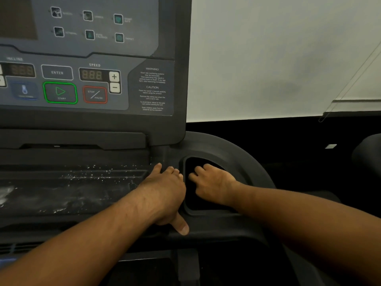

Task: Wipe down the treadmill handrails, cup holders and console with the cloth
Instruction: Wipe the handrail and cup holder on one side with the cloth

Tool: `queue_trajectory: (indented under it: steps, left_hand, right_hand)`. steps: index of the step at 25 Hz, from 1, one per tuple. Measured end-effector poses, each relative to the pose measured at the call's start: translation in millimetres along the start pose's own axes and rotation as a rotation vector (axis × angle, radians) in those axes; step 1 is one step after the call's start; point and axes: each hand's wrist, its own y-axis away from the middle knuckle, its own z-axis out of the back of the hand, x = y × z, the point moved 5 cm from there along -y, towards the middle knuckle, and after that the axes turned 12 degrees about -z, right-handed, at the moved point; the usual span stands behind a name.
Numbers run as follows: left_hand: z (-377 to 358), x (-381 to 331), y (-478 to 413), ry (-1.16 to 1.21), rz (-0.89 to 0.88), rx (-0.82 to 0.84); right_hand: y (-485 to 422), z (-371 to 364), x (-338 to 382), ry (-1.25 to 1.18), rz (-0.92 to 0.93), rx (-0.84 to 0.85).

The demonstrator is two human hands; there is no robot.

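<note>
The dark treadmill console fills the upper left, with lit-off displays and START and STOP buttons. Below its right corner sits a black cup holder. My right hand reaches down into the cup holder with its fingers curled; the inside is black and no cloth can be made out there. My left hand lies flat on the ledge just left of the cup holder, fingers together and pointing away, thumb stretched toward me over the rim. The curved handrail housing wraps around the holder.
A shallow tray left of my hands carries white specks and smears. A pale wall rises behind the machine, with a cord hanging at the right. Dark floor and another dark machine part lie at the far right.
</note>
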Motion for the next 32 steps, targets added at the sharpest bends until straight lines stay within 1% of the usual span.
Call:
queue_trajectory:
  steps: [3,5,7,10,12,13,15,17,19,22,25,27,28,30,32]
  left_hand:
    - [-2,0,0,0.013,-0.003,-0.025]
    - [-4,1,3,0.022,0.001,-0.027]
    - [-4,2,4,0.006,-0.005,-0.036]
    - [-4,3,4,0.01,-0.002,-0.041]
    - [-3,3,3,0.003,0.0,-0.035]
    - [-2,3,2,-0.004,-0.005,-0.036]
    - [-2,3,1,-0.004,-0.01,-0.048]
    - [-2,4,3,0.012,-0.011,-0.061]
    - [-2,4,3,0.015,-0.012,-0.066]
    - [-1,2,1,0.015,-0.022,-0.055]
    - [0,1,2,0.008,-0.016,-0.037]
    - [1,1,3,0.018,-0.013,-0.032]
    - [0,2,3,0.029,-0.008,-0.032]
    - [-1,2,4,0.054,-0.003,-0.03]
    - [-3,2,5,0.062,0.002,-0.032]
  right_hand:
    - [-6,2,2,-0.065,-0.042,0.046]
    - [-5,5,2,-0.204,-0.137,0.18]
    - [-1,3,0,-0.262,-0.182,0.375]
    - [9,4,-2,-0.218,-0.149,0.642]
    - [10,4,-3,-0.265,-0.098,0.736]
    - [10,4,-5,-0.373,-0.085,0.745]
    - [11,3,-11,-0.729,-0.151,0.728]
    - [8,-2,-10,-0.978,-0.185,0.605]
    - [2,-5,-2,-1.112,-0.206,0.45]
    - [-4,-14,2,-1.253,-0.328,0.311]
    - [-13,-17,-6,-1.167,-0.495,0.165]
    - [-19,-11,-10,-1.002,-0.548,0.133]
    - [-22,-5,-10,-0.876,-0.517,0.12]
    - [-25,4,-4,-0.634,-0.387,0.098]
    - [-22,6,-2,-0.497,-0.312,0.143]
